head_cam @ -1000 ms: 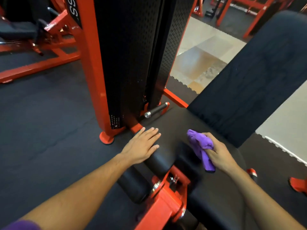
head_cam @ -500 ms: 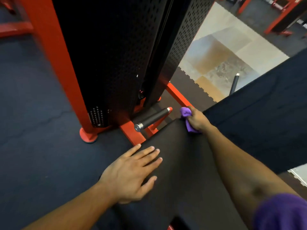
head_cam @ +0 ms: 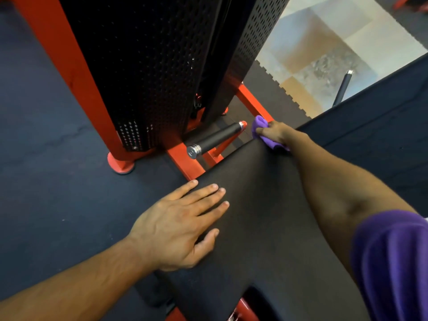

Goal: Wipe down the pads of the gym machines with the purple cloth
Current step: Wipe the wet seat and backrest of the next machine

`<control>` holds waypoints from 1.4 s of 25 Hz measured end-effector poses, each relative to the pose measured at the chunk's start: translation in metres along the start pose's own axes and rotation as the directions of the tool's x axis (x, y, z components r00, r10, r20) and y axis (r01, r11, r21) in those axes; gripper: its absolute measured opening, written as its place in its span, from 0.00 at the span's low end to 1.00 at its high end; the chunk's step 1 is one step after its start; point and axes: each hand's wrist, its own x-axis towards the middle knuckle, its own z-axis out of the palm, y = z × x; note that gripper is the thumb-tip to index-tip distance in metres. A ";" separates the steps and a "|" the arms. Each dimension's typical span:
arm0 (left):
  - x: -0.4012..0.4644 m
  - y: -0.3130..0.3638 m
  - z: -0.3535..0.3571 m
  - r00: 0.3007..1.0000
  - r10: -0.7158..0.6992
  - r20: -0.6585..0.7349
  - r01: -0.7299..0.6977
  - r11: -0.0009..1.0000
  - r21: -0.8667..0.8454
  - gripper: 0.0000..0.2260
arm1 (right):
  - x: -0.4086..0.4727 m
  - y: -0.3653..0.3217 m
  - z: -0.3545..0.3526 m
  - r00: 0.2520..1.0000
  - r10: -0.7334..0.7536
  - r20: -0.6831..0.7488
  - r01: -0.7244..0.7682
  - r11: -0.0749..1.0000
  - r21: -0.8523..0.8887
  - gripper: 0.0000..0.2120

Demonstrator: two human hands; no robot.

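1. While my right hand (head_cam: 276, 133) pinches the purple cloth (head_cam: 264, 129) w/ curled fingers, it presses the cloth onto the far end of the black seat pad (head_cam: 254, 216), right at the corner where that pad meets the back pad (head_cam: 375, 126).
2. The cloth is bunched: one lump sticks out past my fingertips toward the machine, another bit shows under the heel of my hand.
3. My right arm reaches straight out across the seat pad; a purple sleeve (head_cam: 393, 258) covers the upper arm at the frame's lower right.
4. My left hand (head_cam: 178, 228) lies flat, fingers straight & slightly spread, holding nothing. Fingertips and thumb rest on the seat pad's left edge, palm hangs over the edge.
5. Just left of the cloth, a black handle (head_cam: 215, 140) w/ a silver end cap pokes out from the red frame (head_cam: 185, 163).
6. Behind it stands the black perforated shroud (head_cam: 150, 66), w/ a red upright at its left ending in a round foot (head_cam: 121, 164) on the dark rubber floor (head_cam: 46, 147).
7. Beyond the back pad I see pale tiles (head_cam: 324, 54) and a second black handle (head_cam: 344, 86).
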 end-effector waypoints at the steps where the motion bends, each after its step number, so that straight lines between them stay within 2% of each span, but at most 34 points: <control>1: 0.000 0.000 0.001 1.000 0.003 0.001 -0.003 1.000 0.000 0.25 | -0.002 -0.008 0.002 1.000 -0.027 0.002 0.027 1.000 0.006 0.20; 4: -0.001 0.001 0.004 1.000 0.005 0.000 -0.005 1.000 0.005 0.25 | -0.021 -0.039 0.004 0.971 -0.222 -0.084 0.221 0.975 -0.029 0.17; 7: 0.004 0.001 -0.002 1.000 0.021 -0.004 -0.021 0.999 0.032 0.24 | -0.046 -0.039 -0.019 0.921 -0.314 -0.232 0.326 0.945 0.014 0.14; 8: 0.002 0.004 -0.003 0.998 0.056 -0.018 -0.055 0.998 0.035 0.24 | -0.053 -0.037 -0.024 0.914 -0.338 -0.225 0.347 0.938 0.001 0.13; 10: -0.011 0.019 -0.001 0.990 0.131 -0.055 -0.130 0.991 0.026 0.23 | -0.066 -0.037 -0.021 0.921 -0.387 -0.040 0.380 0.917 -0.118 0.13; 12: -0.034 0.039 0.007 0.988 0.155 -0.026 -0.154 0.988 0.019 0.26 | -0.071 -0.038 -0.013 0.936 -0.324 0.137 0.347 0.912 -0.217 0.16; 13: -0.042 0.043 0.010 0.988 0.152 -0.036 -0.150 0.988 0.033 0.27 | -0.068 -0.041 -0.010 0.946 -0.281 0.162 0.313 0.923 -0.225 0.18; 16: -0.045 0.041 0.016 0.985 0.150 -0.083 -0.147 0.988 0.044 0.28 | -0.066 -0.064 -0.008 0.950 -0.262 0.170 0.297 0.925 -0.238 0.24; 20: -0.047 0.039 0.018 0.981 0.166 -0.105 -0.160 0.985 0.060 0.28 | -0.104 -0.099 0.015 0.886 -0.432 0.170 0.464 0.834 -0.298 0.17; 22: -0.049 0.040 0.020 0.978 0.170 -0.121 -0.162 0.984 0.073 0.29 | -0.122 -0.112 0.032 0.839 -0.518 0.166 0.544 0.791 -0.281 0.18; 24: -0.047 0.040 0.022 0.977 0.167 -0.135 -0.159 0.985 0.066 0.29 | -0.123 -0.107 0.034 0.826 -0.549 0.132 0.562 0.781 -0.271 0.20; 26: -0.048 0.040 0.024 0.975 0.158 -0.153 -0.150 0.987 0.064 0.30 | -0.101 -0.089 0.018 0.862 -0.489 0.134 0.506 0.806 -0.307 0.20; 28: -0.050 0.039 0.026 0.973 0.163 -0.165 -0.152 0.985 0.078 0.30 | -0.079 -0.076 -0.003 0.933 -0.349 0.085 0.357 0.875 -0.327 0.20; 30: -0.049 0.038 0.027 0.970 0.165 -0.178 -0.155 0.986 0.068 0.30 | -0.070 -0.079 -0.002 0.953 -0.300 0.044 0.296 0.888 -0.352 0.23; 32: -0.049 0.038 0.028 0.970 0.159 -0.182 -0.153 0.987 0.050 0.30 | -0.082 -0.091 0.012 0.922 -0.377 0.087 0.380 0.841 -0.386 0.22; 35: -0.049 0.037 0.030 0.965 0.170 -0.201 -0.160 0.985 0.064 0.30 | -0.097 -0.086 0.007 0.866 -0.486 0.119 0.495 0.799 -0.342 0.22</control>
